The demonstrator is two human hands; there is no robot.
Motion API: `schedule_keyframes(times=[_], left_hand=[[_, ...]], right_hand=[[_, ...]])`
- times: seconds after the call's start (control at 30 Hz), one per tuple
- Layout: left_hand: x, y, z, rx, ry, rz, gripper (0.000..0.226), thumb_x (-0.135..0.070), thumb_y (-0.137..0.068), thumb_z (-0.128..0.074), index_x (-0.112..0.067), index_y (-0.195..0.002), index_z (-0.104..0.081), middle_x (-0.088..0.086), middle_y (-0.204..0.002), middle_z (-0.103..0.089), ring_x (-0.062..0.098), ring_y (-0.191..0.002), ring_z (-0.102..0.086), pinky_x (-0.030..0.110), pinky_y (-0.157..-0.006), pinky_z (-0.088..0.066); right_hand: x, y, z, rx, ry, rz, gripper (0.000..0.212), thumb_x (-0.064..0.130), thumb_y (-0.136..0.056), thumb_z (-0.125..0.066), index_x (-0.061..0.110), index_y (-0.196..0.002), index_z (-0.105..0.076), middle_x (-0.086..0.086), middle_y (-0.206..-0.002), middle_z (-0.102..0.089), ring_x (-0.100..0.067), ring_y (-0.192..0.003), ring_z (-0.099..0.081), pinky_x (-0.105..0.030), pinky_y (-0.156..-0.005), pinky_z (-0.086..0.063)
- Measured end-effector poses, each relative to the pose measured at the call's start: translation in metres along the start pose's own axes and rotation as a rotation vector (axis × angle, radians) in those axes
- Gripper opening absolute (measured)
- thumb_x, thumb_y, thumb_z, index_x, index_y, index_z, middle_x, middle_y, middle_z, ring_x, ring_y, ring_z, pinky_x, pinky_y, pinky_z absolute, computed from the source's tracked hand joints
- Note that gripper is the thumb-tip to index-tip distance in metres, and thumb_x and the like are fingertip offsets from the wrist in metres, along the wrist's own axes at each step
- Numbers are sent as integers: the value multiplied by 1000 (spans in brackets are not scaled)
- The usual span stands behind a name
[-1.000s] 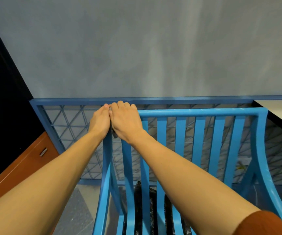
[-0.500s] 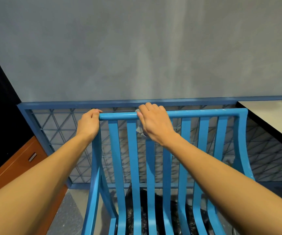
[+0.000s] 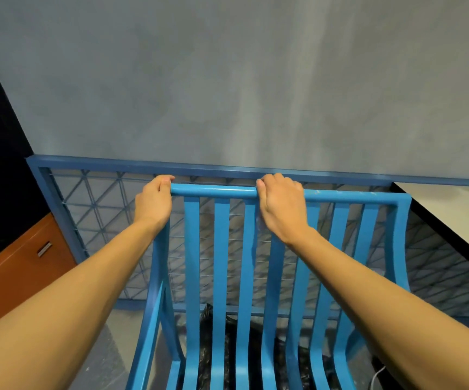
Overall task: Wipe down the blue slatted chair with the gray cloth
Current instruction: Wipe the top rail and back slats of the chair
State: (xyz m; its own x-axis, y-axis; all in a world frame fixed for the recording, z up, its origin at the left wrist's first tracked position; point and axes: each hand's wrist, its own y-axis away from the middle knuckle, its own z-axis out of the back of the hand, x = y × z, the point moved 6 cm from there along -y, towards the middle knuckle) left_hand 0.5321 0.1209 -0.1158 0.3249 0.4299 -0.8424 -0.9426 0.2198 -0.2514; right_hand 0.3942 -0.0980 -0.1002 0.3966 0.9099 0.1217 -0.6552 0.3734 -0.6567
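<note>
Fingers [image 3: 279, 178] of your right hand [image 3: 282, 204] curl over the chair's [image 3: 222, 249] rail [image 3: 213, 190] near its middle. Your left hand [image 3: 154, 202] grips the rail's left end. Whether the cloth sits under your right palm cannot be told. The chair stands just before a mesh panel [image 3: 101, 206].

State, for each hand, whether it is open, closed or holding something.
Left hand: closed, gripping the top rail at its left end.
Right hand: closed over the same rail; cloth cannot be seen.
</note>
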Motion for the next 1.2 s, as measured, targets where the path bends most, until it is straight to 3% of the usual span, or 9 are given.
schedule_keyframes(times=[0.2,0.3,0.4,0.6,1.0,1.1,1.2], left_hand=[[7,-5,-3,-4,4,-23,40,-32,-106,-27,-23,-128,-59,6,-114,-61,25,-107,-53,34,-85,-37],[6,-8,-3,1,-6,-48,39,-30,-106,-27,-22,-125,-61,4,-115,-64,25,-109,-55,36,-90,-39],[6,-9,-2,17,-18,-55,35,-26,-106,-28,-23,-114,-62,-3,-105,-60,18,-99,-51,31,-83,-34],[8,-12,-2,28,6,-58,37,-28,-106,-30,-21,-122,-62,-2,-108,-60,20,-103,-53,34,-88,-39],[11,-12,-3,17,-17,-108,39,-34,-106,-28,-22,-121,-62,4,-105,-64,23,-96,-60,33,-75,-41],[6,-11,-2,21,-114,-141,38,-30,-107,-27,-18,-117,-62,7,-100,-61,20,-84,-52,31,-61,-37],[3,-16,5,46,-274,-159,39,-31,-106,-26,-17,-107,-63,10,-93,-60,24,-80,-51,36,-64,-40]], right_hand=[[92,-2,-13,6,20,98,47,36,-98,-18,14,-95,-60,-7,-87,-60,-29,-75,-55,-43,-70,-40],[140,-3,-22,37,35,178,26,31,-99,-37,15,-104,-57,-7,-97,-58,-27,-84,-55,-42,-76,-40],[165,0,-32,41,24,231,19,27,-94,-47,15,-107,-53,-5,-100,-55,-25,-88,-52,-39,-80,-38],[150,4,-41,-14,-93,401,30,30,-99,-41,14,-123,-51,-4,-104,-53,-23,-88,-48,-36,-81,-36],[113,6,-27,-10,-180,398,28,28,-97,-47,14,-121,-52,-4,-103,-54,-22,-85,-47,-37,-82,-39],[96,6,-23,-13,-164,373,26,27,-99,-44,14,-120,-52,-4,-101,-54,-22,-83,-47,-37,-81,-38],[79,9,-17,-5,-170,357,26,27,-101,-40,14,-119,-53,-4,-100,-54,-21,-82,-45,-36,-81,-37]])
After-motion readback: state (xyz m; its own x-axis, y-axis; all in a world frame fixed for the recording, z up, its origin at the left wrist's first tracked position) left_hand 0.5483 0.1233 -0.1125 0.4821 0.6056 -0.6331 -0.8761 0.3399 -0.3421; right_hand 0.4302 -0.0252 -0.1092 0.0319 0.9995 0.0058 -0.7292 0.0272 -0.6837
